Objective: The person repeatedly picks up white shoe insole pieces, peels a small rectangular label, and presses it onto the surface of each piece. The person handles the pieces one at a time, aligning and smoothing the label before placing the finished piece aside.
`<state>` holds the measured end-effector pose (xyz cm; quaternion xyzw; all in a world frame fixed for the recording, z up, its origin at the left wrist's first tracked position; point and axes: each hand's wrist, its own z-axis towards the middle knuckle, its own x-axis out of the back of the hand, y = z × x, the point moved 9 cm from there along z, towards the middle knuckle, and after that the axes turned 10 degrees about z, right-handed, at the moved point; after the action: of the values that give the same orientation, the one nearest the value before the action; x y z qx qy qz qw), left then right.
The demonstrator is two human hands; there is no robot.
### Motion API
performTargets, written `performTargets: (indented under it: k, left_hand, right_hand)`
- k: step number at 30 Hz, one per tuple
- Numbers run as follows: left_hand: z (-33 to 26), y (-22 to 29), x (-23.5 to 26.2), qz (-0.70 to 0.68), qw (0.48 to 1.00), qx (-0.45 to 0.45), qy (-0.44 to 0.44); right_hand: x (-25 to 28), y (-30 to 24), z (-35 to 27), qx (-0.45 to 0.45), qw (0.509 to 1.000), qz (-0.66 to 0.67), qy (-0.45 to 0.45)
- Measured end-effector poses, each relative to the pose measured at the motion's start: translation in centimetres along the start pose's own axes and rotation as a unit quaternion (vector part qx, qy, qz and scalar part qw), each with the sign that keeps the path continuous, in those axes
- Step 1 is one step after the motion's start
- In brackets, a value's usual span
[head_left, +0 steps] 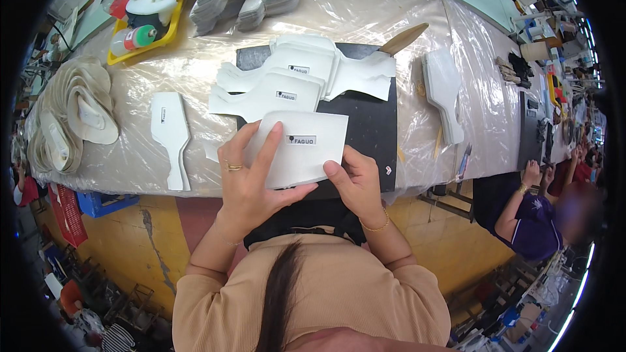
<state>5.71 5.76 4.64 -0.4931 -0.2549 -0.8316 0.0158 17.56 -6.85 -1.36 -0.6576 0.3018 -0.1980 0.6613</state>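
White panel (280,164): held in both hands over the near part of the mat. Plastic-covered table (420,156) supports the black mat (375,140). Pile of white cutouts (264,85) lies on the mat, extending past its left edge. Yellow tray (135,53) stands at the far left. Left hand (246,176) grips the panel's left side, one fingertip on the face. Right hand (357,182) pinches the lower right corner, thumb on the face. Dark label (302,140) marks the panel's face.
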Motion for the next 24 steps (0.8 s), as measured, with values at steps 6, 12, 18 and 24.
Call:
performTargets:
  k: [6,12,18,24]
  left_hand:
    - [0.0,0.8,0.6,-0.018,1.0,-0.006,0.008]
    - [0.0,1.1,1.0,-0.02,1.0,-0.008,0.01]
    - [-0.2,1.0,1.1,-0.025,1.0,-0.004,0.005]
    - [-0.3,0.6,-0.6,-0.071,0.995,0.014,-0.062]
  right_hand:
    - [0.0,-0.9,-0.8,-0.022,0.998,0.066,0.007]
    - [-0.3,-1.6,-1.0,-0.023,0.995,0.096,-0.004]
    - [-0.1,-1.5,-1.2,-0.018,0.994,0.103,-0.007]
    - [1.5,0.6,-1.0,-0.04,0.985,0.161,0.042]
